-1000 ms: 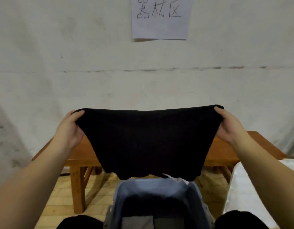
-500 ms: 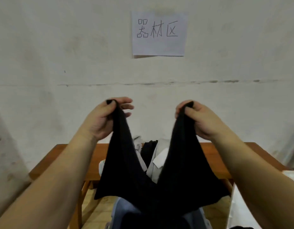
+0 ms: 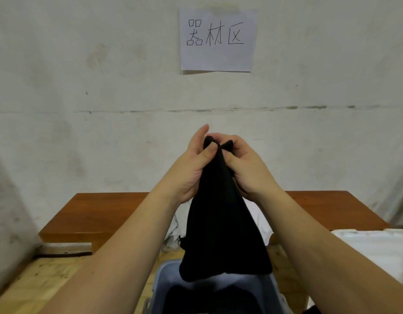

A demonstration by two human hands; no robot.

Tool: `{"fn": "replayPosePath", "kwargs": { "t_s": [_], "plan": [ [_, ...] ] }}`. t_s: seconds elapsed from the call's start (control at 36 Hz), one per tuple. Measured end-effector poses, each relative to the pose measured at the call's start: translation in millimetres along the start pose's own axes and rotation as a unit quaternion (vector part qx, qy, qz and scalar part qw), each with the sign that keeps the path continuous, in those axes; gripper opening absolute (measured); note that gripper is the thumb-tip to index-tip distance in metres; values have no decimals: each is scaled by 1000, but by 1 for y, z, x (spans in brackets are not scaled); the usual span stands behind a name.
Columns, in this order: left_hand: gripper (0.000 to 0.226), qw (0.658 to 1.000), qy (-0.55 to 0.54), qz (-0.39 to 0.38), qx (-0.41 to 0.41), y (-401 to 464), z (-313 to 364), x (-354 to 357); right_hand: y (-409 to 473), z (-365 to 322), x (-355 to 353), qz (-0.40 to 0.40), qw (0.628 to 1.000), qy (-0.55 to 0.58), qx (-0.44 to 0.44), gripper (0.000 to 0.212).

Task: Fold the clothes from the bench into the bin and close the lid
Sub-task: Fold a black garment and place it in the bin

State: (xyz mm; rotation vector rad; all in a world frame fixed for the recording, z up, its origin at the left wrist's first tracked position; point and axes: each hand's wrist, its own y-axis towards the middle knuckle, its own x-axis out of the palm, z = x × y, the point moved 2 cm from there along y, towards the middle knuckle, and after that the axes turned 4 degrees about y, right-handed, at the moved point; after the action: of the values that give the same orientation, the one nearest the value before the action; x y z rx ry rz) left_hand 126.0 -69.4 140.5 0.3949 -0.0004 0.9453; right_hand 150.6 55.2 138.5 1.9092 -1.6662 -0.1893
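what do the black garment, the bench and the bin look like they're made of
Black garment: soft matte fabric, possibly a knit; it drapes limply from both hands.
Bench: wood with a smooth reddish-brown finish; faint grain and a slight sheen show.
Bin: probably plastic; smooth, uniform blue-grey wall with a rounded rim.

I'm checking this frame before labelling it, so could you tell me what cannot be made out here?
Head view, the only one:
- Bin: its lower part is cut off by the bottom edge; the black garment covers part of the opening. No lid shows.
- Clothes on the bench: mostly hidden behind the garment and forearms; only white cloth peeks out.
- Left hand and right hand: far-side fingers hidden behind the fabric.
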Motion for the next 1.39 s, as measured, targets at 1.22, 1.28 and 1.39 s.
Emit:
{"fn": "replayPosePath", "kwargs": {
  "t_s": [1.22,1.28,1.39],
  "plan": [
    [7,884,394,234,-93,-44,-57,-77,2,-42,-87,67,888,-448,76,15],
    [8,904,346,232,-99,-42,-52,-82,-4,-41,-99,49,873,-475,98,8],
    [12,921,319,199,-99,-33,-43,-89,-13,-40,-113,15,835,-532,138,7]
  ]
}}
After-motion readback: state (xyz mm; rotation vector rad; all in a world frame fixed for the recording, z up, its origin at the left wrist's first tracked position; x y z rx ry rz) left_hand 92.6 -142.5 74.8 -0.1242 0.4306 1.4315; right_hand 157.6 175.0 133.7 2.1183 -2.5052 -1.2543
